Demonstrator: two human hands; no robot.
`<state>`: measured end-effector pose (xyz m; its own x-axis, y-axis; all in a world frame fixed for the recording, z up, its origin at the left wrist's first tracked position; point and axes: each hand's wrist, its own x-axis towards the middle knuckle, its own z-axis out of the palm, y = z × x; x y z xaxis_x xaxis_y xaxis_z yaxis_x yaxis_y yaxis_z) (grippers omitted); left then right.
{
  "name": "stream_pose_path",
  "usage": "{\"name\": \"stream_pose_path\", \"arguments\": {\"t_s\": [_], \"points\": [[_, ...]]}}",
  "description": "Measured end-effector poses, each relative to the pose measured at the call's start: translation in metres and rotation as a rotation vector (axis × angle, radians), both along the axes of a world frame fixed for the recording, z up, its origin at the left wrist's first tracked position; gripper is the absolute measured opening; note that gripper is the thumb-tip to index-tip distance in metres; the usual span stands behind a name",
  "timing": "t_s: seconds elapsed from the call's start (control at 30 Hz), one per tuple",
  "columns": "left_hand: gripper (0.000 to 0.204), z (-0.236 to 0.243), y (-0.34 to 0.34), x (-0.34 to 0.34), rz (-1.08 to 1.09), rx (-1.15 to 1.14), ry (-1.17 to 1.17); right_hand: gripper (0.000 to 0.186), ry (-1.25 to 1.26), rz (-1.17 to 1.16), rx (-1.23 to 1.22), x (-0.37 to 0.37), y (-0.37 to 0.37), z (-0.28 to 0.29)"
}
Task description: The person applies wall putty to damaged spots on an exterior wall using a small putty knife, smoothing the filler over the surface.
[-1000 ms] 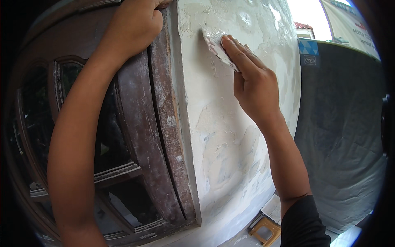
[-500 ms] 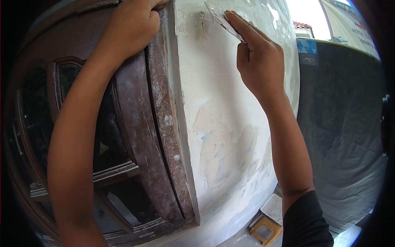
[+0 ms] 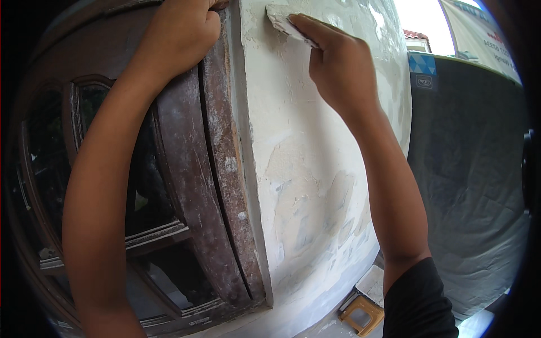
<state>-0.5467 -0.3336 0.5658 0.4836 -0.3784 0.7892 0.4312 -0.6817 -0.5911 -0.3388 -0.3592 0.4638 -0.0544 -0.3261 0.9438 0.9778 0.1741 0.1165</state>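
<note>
My right hand (image 3: 345, 70) is closed on a putty scraper (image 3: 280, 22), whose wide, pale-smeared blade lies against the upper part of the wall (image 3: 304, 118). That wall is coated in off-white filler, smooth in places and patchy lower down. At the top edge of the view my left hand (image 3: 191, 36) is closed in front of the upper door frame. Its fingertips are partly cut off, so what they grip cannot be made out.
A worn brown wooden door (image 3: 183, 152) with glass panes fills the left side. Beyond the wall on the right hangs a dark grey sheet (image 3: 468, 180). A yellow-brown plastic stool (image 3: 360, 315) stands low by the wall, with a pale banner (image 3: 479, 34) at upper right.
My right hand has moved left along the wall with the scraper, toward the door frame. The left hand has stayed nearly in place.
</note>
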Motion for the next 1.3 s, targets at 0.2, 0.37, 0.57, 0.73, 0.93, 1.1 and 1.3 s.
{"name": "stream_pose_path", "arguments": {"t_s": [0.2, 0.37, 0.57, 0.73, 0.93, 1.1, 1.3], "points": [[0.044, -0.001, 0.001, -0.009, 0.02, -0.007, -0.004, 0.042, -0.026, 0.027, -0.018, 0.002, -0.009, -0.011], [0.045, 0.0, -0.001, -0.003, 0.025, 0.002, 0.012, 0.039, 0.208, -0.003, -0.121, 0.005, -0.027, 0.006], [0.046, 0.003, 0.005, -0.005, -0.011, -0.018, -0.018, 0.038, 0.212, 0.053, -0.146, 0.001, -0.039, 0.012], [0.047, 0.004, 0.008, -0.003, -0.005, -0.012, -0.006, 0.037, -0.178, -0.114, 0.186, 0.008, -0.003, 0.012], [0.047, -0.004, -0.006, -0.002, 0.01, -0.043, -0.016, 0.037, -0.012, -0.019, 0.04, -0.001, -0.018, 0.016], [0.047, 0.005, 0.011, -0.003, -0.006, -0.017, 0.0, 0.037, 0.173, 0.163, -0.102, 0.0, -0.036, 0.009], [0.046, 0.005, 0.009, -0.006, 0.011, -0.004, -0.01, 0.039, 0.23, 0.026, -0.138, 0.002, -0.037, 0.013]]}}
